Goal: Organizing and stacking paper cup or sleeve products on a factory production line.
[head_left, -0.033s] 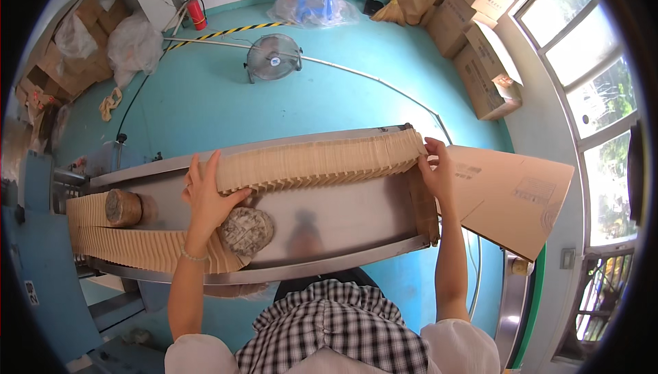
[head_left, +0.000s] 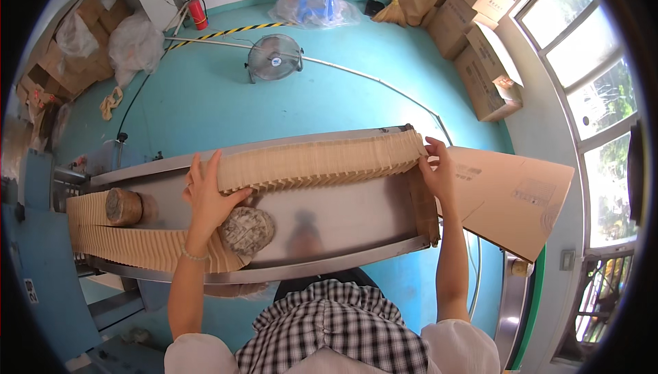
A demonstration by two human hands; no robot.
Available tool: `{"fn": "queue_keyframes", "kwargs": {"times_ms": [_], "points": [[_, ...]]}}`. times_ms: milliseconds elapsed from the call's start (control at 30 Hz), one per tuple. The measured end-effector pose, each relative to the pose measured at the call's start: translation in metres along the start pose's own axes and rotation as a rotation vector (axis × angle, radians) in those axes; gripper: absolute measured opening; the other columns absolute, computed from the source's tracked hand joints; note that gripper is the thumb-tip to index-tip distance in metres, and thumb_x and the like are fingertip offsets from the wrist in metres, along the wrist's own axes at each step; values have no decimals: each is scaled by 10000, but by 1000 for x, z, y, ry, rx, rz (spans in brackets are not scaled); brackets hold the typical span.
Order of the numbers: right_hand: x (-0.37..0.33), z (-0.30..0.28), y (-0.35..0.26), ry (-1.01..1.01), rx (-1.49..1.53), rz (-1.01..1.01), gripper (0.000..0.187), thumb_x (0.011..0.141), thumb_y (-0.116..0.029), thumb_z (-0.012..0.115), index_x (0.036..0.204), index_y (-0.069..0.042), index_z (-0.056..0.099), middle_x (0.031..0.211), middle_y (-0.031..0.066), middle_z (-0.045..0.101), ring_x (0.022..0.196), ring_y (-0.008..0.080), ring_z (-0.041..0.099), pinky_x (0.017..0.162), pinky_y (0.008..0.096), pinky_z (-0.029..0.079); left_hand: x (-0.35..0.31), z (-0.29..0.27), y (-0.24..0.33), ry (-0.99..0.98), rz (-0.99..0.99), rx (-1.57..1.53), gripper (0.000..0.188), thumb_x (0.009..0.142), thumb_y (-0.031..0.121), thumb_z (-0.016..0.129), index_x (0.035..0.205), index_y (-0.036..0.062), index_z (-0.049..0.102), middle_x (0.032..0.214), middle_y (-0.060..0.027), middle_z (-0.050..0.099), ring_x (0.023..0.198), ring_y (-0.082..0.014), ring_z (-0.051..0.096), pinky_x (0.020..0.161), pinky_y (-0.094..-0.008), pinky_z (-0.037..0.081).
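Note:
A long row of overlapping brown paper pieces (head_left: pixel 322 159), perhaps bags, lies along the far side of a metal tray-like conveyor. My left hand (head_left: pixel 209 199) braces its left end, with the thumb on the near side and the fingers spread toward the far side. At the other end, my right hand (head_left: pixel 436 167) has its curled fingers against the last pieces. Close to my left thumb sits a round, mottled grey-brown block (head_left: pixel 248 231). It rests against a second row of brown paper pieces (head_left: pixel 147 247), running along the near left side.
A brown round block (head_left: pixel 124 207) stands at the conveyor's left. Beyond the right end, a flat cardboard sheet (head_left: pixel 507 196) sticks out. Blue machinery (head_left: pixel 41 264) borders the left. A floor fan (head_left: pixel 274 57) and cardboard boxes (head_left: pixel 480 72) stand farther off.

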State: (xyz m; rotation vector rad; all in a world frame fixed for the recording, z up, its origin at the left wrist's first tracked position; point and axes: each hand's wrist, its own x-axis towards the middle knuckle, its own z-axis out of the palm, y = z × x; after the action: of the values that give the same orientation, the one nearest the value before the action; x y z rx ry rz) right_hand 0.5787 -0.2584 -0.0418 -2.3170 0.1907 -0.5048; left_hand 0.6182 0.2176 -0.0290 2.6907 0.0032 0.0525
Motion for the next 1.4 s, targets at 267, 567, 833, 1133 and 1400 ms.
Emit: {"fn": "queue_keyframes", "kwargs": {"times_ms": [267, 567, 833, 1133, 1400], "points": [[-10, 12, -22, 216, -109, 33, 206, 910, -37, 604, 1114, -14, 597, 969, 146, 713, 887, 271, 693, 748, 371, 536, -2, 2, -8, 11, -13, 1, 1004, 620, 475, 890, 1475, 196, 443, 1562, -208, 249, 1379, -427, 286, 1048, -604, 250], [-17, 18, -30, 147, -303, -107, 189, 894, 0, 562, 1069, -40, 622, 905, 143, 603, 791, 327, 612, 690, 415, 499, -2, 4, -13, 28, -1, 1, 1003, 618, 497, 888, 1473, 215, 445, 1563, -207, 238, 1377, -445, 275, 1036, -617, 250], [-23, 26, -29, 159, -392, -118, 232, 863, 26, 528, 1014, -40, 691, 920, 145, 534, 845, 335, 563, 757, 440, 475, -3, 2, -14, 14, 25, -29, 1023, 627, 534, 875, 1491, 232, 419, 1578, -231, 206, 1383, -467, 261, 1026, -638, 243], [-23, 8, -61, 249, -343, 77, 375, 907, 15, 494, 1237, -52, 660, 948, 169, 566, 812, 312, 545, 809, 416, 472, 1, -1, -13, -52, 14, 54, 1040, 646, 566, 849, 1504, 193, 395, 1563, -255, 218, 1378, -508, 271, 977, -683, 320], [-88, -5, -155, 119, 57, -339, 160, 873, 25, 585, 1022, -14, 629, 1102, 153, 644, 927, 313, 599, 842, 363, 499, 9, 0, -22, -45, 77, 79, 1039, 621, 616, 829, 1473, 181, 423, 1513, -276, 296, 1314, -530, 365, 1000, -639, 390]]}}
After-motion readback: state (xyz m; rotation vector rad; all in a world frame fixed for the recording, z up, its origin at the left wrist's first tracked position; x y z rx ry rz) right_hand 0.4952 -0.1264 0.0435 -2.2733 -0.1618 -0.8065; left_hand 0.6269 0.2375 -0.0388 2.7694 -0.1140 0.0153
